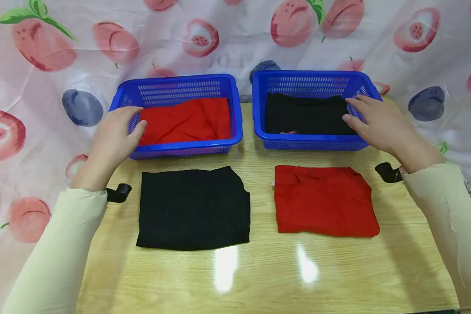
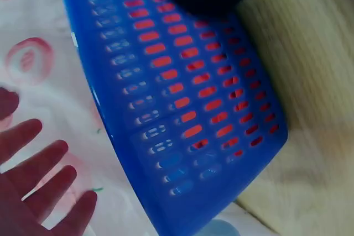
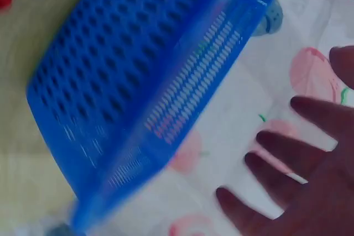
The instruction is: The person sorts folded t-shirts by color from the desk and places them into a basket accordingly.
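In the head view, a blue basket [image 1: 235, 109] on the left has a folded red cloth [image 1: 188, 120] lying in it. My left hand [image 1: 119, 131] is over this basket's left end, fingers extended and holding nothing. To the right, a second blue basket [image 1: 313, 141] contains a folded black cloth [image 1: 306, 114]. Over its right end is my right hand [image 1: 376, 122], fingers spread, with nothing in them. Both wrist views show spread fingers beside a perforated basket wall. A folded black garment [image 1: 194, 211] and a folded red garment [image 1: 325, 203] lie flat on the table in front of the baskets.
The wooden table [image 1: 266, 270] carries both baskets near its back edge. Behind it hangs a white curtain [image 1: 235, 26] printed with peaches. Black wrist mounts [image 1: 119, 193] sit on both wrists, beside the sleeve cuffs.
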`<state>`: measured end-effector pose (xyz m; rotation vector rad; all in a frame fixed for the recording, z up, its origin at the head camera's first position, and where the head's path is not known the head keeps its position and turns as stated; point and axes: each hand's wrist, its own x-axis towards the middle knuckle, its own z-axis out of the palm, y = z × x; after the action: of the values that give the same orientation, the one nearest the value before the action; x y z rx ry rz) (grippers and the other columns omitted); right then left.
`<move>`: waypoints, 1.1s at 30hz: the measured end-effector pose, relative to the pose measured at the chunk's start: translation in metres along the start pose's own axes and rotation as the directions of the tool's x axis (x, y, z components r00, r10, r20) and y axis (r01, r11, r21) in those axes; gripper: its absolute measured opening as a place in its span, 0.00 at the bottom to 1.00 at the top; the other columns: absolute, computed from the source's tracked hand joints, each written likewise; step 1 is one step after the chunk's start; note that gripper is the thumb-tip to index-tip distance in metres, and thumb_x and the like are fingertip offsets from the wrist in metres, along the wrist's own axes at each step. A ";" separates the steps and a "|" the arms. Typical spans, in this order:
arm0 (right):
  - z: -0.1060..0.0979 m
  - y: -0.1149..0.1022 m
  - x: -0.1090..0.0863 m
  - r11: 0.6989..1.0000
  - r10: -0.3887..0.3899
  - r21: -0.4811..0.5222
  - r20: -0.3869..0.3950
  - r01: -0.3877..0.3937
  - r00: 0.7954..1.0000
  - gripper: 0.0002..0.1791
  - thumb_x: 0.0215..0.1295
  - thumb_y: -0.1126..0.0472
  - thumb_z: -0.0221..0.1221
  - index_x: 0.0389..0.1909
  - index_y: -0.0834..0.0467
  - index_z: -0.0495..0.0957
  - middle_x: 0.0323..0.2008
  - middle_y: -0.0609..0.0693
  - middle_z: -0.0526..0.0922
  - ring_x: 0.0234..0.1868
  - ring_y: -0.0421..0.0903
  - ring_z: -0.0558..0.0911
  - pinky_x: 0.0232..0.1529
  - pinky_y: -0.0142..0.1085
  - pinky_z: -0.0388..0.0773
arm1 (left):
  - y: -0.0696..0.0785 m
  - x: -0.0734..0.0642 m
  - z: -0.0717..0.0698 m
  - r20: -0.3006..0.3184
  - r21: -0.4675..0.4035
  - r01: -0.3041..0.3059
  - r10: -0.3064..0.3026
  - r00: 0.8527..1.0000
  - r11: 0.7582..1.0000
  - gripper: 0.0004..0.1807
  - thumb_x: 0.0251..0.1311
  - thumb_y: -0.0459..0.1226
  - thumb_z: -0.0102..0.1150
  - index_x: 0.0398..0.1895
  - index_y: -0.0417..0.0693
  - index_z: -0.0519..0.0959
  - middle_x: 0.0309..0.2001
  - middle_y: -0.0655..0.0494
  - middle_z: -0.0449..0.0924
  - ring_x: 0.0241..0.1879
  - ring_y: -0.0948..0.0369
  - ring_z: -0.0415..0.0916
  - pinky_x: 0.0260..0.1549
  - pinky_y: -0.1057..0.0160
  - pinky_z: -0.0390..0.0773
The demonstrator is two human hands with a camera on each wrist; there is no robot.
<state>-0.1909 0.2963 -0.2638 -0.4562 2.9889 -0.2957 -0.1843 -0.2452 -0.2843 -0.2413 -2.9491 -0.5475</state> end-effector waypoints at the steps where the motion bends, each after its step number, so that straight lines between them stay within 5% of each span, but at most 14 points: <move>1: 0.004 -0.003 -0.001 0.999 -0.017 0.026 -0.018 0.018 1.000 0.33 0.69 0.45 0.36 0.67 0.61 0.48 0.66 0.67 0.45 0.65 0.64 0.44 0.61 0.58 0.37 | -0.001 -0.006 0.000 -0.045 -0.042 -0.001 -0.001 0.999 0.999 0.25 0.64 0.47 0.39 0.62 0.47 0.65 0.60 0.44 0.64 0.59 0.45 0.58 0.58 0.47 0.54; 6: 0.031 -0.024 -0.013 0.986 -0.045 0.157 -0.084 0.058 0.995 0.30 0.67 0.46 0.42 0.65 0.56 0.57 0.64 0.62 0.56 0.64 0.61 0.53 0.59 0.58 0.47 | -0.004 -0.044 0.002 -0.130 -0.259 0.067 -0.103 0.986 0.964 0.20 0.63 0.49 0.42 0.53 0.54 0.74 0.46 0.51 0.77 0.42 0.59 0.72 0.42 0.62 0.68; 8: 0.041 -0.031 -0.020 0.972 -0.017 0.231 -0.124 0.046 0.992 0.28 0.66 0.46 0.44 0.64 0.52 0.59 0.62 0.58 0.61 0.61 0.60 0.59 0.57 0.58 0.53 | -0.002 -0.058 0.005 -0.123 -0.440 0.063 -0.130 0.984 0.896 0.19 0.63 0.48 0.44 0.51 0.51 0.75 0.41 0.52 0.79 0.38 0.63 0.74 0.37 0.69 0.71; 10: 0.050 -0.038 -0.027 0.944 0.022 0.327 -0.164 0.033 0.986 0.26 0.66 0.46 0.45 0.63 0.49 0.62 0.60 0.54 0.65 0.59 0.57 0.64 0.55 0.56 0.58 | 0.001 -0.069 0.010 -0.114 -0.660 0.025 -0.134 0.984 0.751 0.18 0.63 0.44 0.46 0.49 0.44 0.75 0.37 0.51 0.79 0.35 0.63 0.77 0.34 0.74 0.73; 14: 0.069 -0.055 -0.040 0.858 0.119 0.513 -0.220 0.011 0.968 0.22 0.66 0.47 0.45 0.60 0.45 0.66 0.55 0.46 0.71 0.54 0.46 0.70 0.53 0.43 0.68 | 0.003 -0.085 0.026 -0.080 -0.927 -0.036 -0.103 0.991 0.373 0.17 0.63 0.37 0.48 0.48 0.31 0.72 0.34 0.47 0.79 0.30 0.55 0.78 0.26 0.69 0.77; 17: 0.082 -0.069 -0.045 0.770 0.138 0.636 -0.246 0.052 0.959 0.20 0.66 0.49 0.46 0.58 0.46 0.68 0.52 0.46 0.74 0.50 0.43 0.73 0.48 0.31 0.71 | -0.009 -0.093 0.041 -0.045 -0.983 -0.035 -0.052 0.998 0.181 0.17 0.65 0.35 0.43 0.49 0.28 0.69 0.34 0.46 0.78 0.29 0.54 0.77 0.22 0.68 0.76; 22: 0.105 -0.092 -0.041 0.543 0.077 0.833 -0.178 0.109 0.981 0.20 0.66 0.53 0.47 0.57 0.53 0.68 0.50 0.51 0.73 0.47 0.49 0.75 0.40 0.33 0.76 | -0.045 -0.102 0.066 0.033 -0.956 0.074 0.145 0.989 -0.283 0.22 0.70 0.35 0.24 0.56 0.27 0.63 0.41 0.40 0.76 0.36 0.49 0.76 0.29 0.63 0.76; 24: 0.113 -0.100 -0.039 0.453 0.046 0.887 -0.129 0.094 0.991 0.21 0.66 0.53 0.48 0.57 0.56 0.67 0.50 0.55 0.73 0.48 0.53 0.74 0.39 0.36 0.77 | -0.056 -0.102 0.074 0.047 -0.905 0.134 0.220 0.974 -0.403 0.25 0.70 0.37 0.18 0.58 0.28 0.61 0.44 0.39 0.74 0.40 0.48 0.74 0.34 0.60 0.75; 26: 0.121 -0.107 -0.037 0.378 0.015 0.923 -0.087 0.075 0.996 0.21 0.66 0.54 0.48 0.58 0.58 0.67 0.51 0.59 0.72 0.48 0.56 0.73 0.39 0.39 0.77 | -0.063 -0.103 0.080 0.052 -0.868 0.170 0.256 0.965 -0.467 0.27 0.70 0.38 0.15 0.57 0.29 0.62 0.45 0.39 0.73 0.41 0.48 0.73 0.37 0.59 0.74; 29: 0.131 -0.117 -0.036 0.294 -0.049 0.956 0.006 0.009 0.999 0.23 0.65 0.54 0.49 0.58 0.59 0.65 0.54 0.59 0.70 0.49 0.57 0.73 0.37 0.43 0.78 | -0.069 -0.106 0.084 0.084 -0.850 0.215 0.279 0.956 -0.480 0.28 0.70 0.39 0.14 0.55 0.30 0.65 0.43 0.40 0.74 0.40 0.49 0.73 0.34 0.60 0.74; 31: 0.136 -0.121 -0.036 0.275 -0.115 0.959 0.102 -0.067 0.988 0.24 0.65 0.53 0.50 0.60 0.57 0.64 0.55 0.58 0.69 0.49 0.57 0.74 0.34 0.44 0.78 | -0.070 -0.107 0.086 0.122 -0.865 0.238 0.276 0.953 -0.442 0.26 0.70 0.38 0.17 0.53 0.32 0.66 0.42 0.42 0.74 0.38 0.52 0.73 0.32 0.61 0.74; 32: 0.139 -0.122 -0.037 0.269 -0.155 0.957 0.150 -0.105 0.976 0.25 0.65 0.53 0.50 0.60 0.58 0.63 0.55 0.58 0.69 0.49 0.57 0.74 0.33 0.45 0.78 | -0.070 -0.108 0.087 0.144 -0.880 0.251 0.276 0.950 -0.404 0.24 0.71 0.37 0.18 0.53 0.33 0.65 0.41 0.44 0.73 0.37 0.54 0.72 0.31 0.62 0.74; 33: 0.142 -0.122 -0.038 0.268 -0.191 0.952 0.200 -0.145 0.961 0.26 0.65 0.53 0.50 0.61 0.58 0.62 0.55 0.58 0.69 0.49 0.56 0.74 0.31 0.45 0.78 | -0.070 -0.109 0.087 0.174 -0.905 0.260 0.264 0.949 -0.338 0.22 0.71 0.36 0.20 0.54 0.33 0.64 0.42 0.46 0.73 0.37 0.56 0.71 0.32 0.63 0.74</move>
<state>-0.1013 0.1686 -0.3744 -0.3082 1.8952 -1.7558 -0.0992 -0.2923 -0.4059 -0.4612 -1.4390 -3.1725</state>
